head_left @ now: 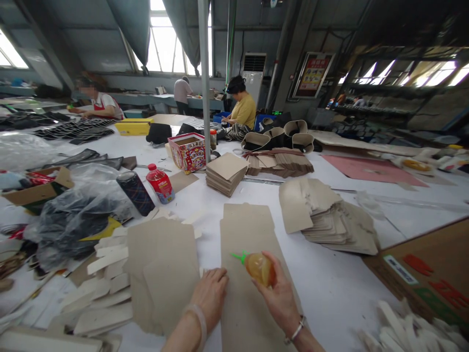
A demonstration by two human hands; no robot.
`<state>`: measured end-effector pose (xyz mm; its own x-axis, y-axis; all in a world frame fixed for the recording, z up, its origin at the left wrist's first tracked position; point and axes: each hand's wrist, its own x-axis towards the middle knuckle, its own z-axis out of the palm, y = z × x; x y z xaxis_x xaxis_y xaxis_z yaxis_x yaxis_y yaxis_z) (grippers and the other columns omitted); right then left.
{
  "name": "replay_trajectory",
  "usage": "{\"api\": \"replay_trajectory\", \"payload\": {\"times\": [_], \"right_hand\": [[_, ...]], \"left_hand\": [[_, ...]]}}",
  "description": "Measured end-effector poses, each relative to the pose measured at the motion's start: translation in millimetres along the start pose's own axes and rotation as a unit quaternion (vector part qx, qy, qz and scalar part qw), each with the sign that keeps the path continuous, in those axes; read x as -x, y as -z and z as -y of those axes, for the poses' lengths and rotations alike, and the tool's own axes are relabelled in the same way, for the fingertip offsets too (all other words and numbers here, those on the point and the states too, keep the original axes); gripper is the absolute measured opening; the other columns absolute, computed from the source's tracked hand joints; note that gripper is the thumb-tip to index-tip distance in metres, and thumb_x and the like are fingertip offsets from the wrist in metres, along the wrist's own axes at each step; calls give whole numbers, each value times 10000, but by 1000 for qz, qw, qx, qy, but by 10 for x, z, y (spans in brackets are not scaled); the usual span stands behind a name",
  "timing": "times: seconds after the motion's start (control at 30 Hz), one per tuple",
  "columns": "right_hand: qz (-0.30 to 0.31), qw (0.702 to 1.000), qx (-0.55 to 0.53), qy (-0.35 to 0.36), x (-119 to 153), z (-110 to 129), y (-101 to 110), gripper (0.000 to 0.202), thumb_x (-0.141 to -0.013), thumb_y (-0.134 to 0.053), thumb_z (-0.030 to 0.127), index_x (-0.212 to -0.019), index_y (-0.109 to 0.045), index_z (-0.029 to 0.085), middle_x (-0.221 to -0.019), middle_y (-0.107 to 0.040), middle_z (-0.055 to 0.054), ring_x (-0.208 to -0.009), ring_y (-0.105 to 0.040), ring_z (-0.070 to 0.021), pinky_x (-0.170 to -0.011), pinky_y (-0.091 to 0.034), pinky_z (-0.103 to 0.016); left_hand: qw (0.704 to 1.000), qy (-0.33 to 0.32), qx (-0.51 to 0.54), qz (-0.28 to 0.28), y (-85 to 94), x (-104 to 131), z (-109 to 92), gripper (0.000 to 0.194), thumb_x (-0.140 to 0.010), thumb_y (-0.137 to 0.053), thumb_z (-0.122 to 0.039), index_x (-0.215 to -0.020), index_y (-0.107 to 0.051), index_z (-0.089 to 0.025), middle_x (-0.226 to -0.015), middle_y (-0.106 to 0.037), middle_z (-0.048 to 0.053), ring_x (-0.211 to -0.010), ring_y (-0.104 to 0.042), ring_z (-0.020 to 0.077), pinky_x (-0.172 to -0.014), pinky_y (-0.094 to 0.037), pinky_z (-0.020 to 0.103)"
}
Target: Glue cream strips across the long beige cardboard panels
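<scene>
A long cardboard piece (247, 225) with a narrower tab at its far end lies in front of me. My right hand (276, 288) is closed round a squeeze bottle (259, 268) of amber liquid. Its green nozzle (240, 256) points left, over the cardboard. My left hand (210, 293) rests at the left edge of that cardboard, its fingers lying close together and slightly bent; the thumb is hidden. Beside it on the left are flat cardboard pieces (161, 264), partly overlapping, with pale strips (110, 274) scattered past them.
Cardboard stacks stand at the right (337, 225) and centre back (227, 171). A red-capped bottle (161, 185), a dark cylinder (135, 193) and a patterned box (187, 152) are beyond. A pole (204, 73) rises from the table. A carton (425, 274) is at right. Several people work farther off.
</scene>
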<state>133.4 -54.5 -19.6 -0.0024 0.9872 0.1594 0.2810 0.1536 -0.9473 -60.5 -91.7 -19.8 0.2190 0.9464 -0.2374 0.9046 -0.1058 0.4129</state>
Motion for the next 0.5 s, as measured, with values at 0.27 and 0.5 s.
{"api": "replay_trajectory", "payload": {"times": [0.27,0.5], "right_hand": [[50,989,81,112,-67,-89,-110,525,-635,-559,100,-1130,-512,269,-1120,-562,-28,-1068,-510,-228,-945,-420,-414],[70,988,82,112,-3,-31,-58,523,-619,-551,80,-1109,-529,264,-1111,-570,-36,-1079,-503,-236,-961,-405,-422]], "left_hand": [[1000,-4,-11,8,13,6,0,409,-736,-391,-138,-1108,-543,-215,-1233,-511,38,-1137,-428,212,-1018,-274,361],[1000,2,-14,1,-45,-1,19,408,-738,-396,-129,-1104,-545,-229,-1240,-506,33,-1148,-424,204,-1020,-266,359]]}}
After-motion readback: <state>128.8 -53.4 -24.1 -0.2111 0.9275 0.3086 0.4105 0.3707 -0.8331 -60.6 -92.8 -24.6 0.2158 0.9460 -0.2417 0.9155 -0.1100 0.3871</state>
